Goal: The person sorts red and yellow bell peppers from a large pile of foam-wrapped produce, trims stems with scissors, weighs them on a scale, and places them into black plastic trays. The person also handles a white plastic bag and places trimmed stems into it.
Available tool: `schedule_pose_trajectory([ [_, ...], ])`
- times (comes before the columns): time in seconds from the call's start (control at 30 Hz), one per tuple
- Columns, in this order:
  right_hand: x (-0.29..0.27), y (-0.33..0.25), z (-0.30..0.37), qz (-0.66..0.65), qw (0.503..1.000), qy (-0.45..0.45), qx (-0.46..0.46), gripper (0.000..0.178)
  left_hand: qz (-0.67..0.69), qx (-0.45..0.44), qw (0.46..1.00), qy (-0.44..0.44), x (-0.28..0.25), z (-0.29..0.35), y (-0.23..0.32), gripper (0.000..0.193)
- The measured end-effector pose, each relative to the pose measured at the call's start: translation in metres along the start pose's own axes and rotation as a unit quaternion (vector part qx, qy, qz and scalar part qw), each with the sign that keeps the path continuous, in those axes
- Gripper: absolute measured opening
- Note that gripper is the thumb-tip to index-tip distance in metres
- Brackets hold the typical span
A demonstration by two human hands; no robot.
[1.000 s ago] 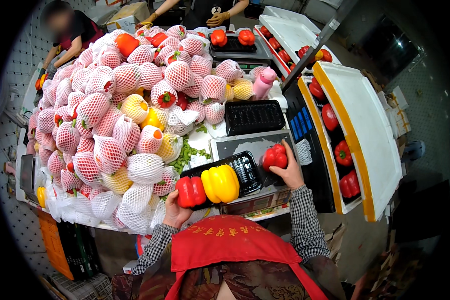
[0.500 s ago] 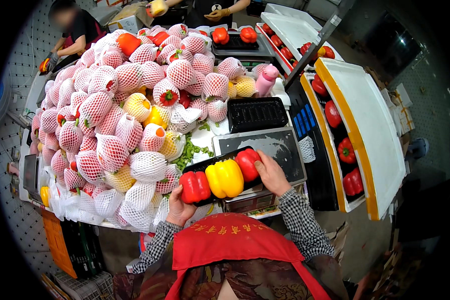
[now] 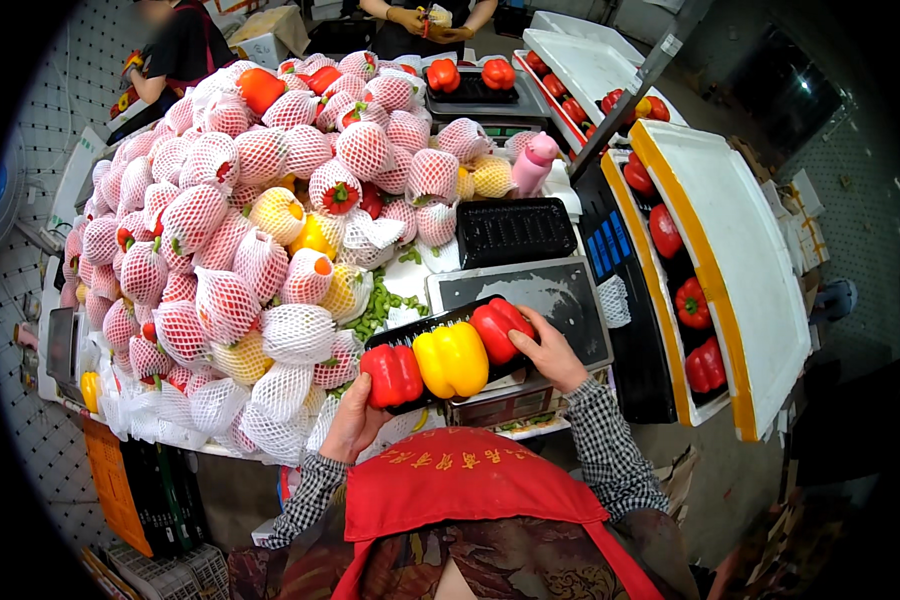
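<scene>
A black tray (image 3: 440, 325) on the scale (image 3: 560, 300) at the near edge of the bench (image 3: 420, 270) is seen filled with three peppers: a red pepper (image 3: 392, 373) at the left, a yellow pepper (image 3: 452, 359) in the middle and a second red pepper (image 3: 498, 328) at the right. The left hand (image 3: 350, 425) is closed on the tray's left end under the left pepper; the right hand (image 3: 550, 350) is laid against the right pepper, fingers wrapped around it. The tray appears fully loaded. An empty black tray (image 3: 515, 230) is seen farther off, and a heap of net-wrapped peppers (image 3: 240, 230) to the left is left unpacked.
</scene>
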State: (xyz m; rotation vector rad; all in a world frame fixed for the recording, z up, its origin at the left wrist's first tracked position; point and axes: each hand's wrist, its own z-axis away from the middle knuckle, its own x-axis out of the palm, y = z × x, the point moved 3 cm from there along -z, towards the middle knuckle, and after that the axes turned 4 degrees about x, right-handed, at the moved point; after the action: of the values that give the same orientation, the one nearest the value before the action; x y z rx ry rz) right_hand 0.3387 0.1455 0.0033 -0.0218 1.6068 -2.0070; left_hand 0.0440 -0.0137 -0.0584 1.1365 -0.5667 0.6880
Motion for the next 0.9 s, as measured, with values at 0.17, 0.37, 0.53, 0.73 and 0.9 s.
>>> schedule_pose_trajectory([
  [0.17, -0.001, -0.004, 0.013, -0.064, 0.997, 0.010, 0.032, 0.071, 0.012, -0.010, 1.000, -0.003, 0.016, 0.004, 0.010, 0.065],
  [0.37, 0.003, -0.001, 0.010, -0.039, 0.997, 0.037, 0.060, 0.073, -0.011, 0.000, 1.000, -0.012, 0.030, 0.003, 0.018, 0.062],
  [0.53, -0.014, -0.022, 0.033, -0.047, 0.995, 0.091, 0.014, 0.074, -0.080, 0.026, 0.995, -0.050, 0.057, -0.006, 0.046, 0.064],
  [0.73, -0.070, -0.087, 0.064, -0.017, 0.982, 0.152, -0.115, 0.071, -0.107, 0.042, 0.986, -0.124, 0.125, -0.030, 0.079, 0.067],
  [0.9, -0.154, -0.151, 0.090, 0.069, 0.960, 0.239, -0.131, 0.067, -0.132, 0.045, 0.970, -0.201, 0.223, -0.069, 0.104, 0.063],
])
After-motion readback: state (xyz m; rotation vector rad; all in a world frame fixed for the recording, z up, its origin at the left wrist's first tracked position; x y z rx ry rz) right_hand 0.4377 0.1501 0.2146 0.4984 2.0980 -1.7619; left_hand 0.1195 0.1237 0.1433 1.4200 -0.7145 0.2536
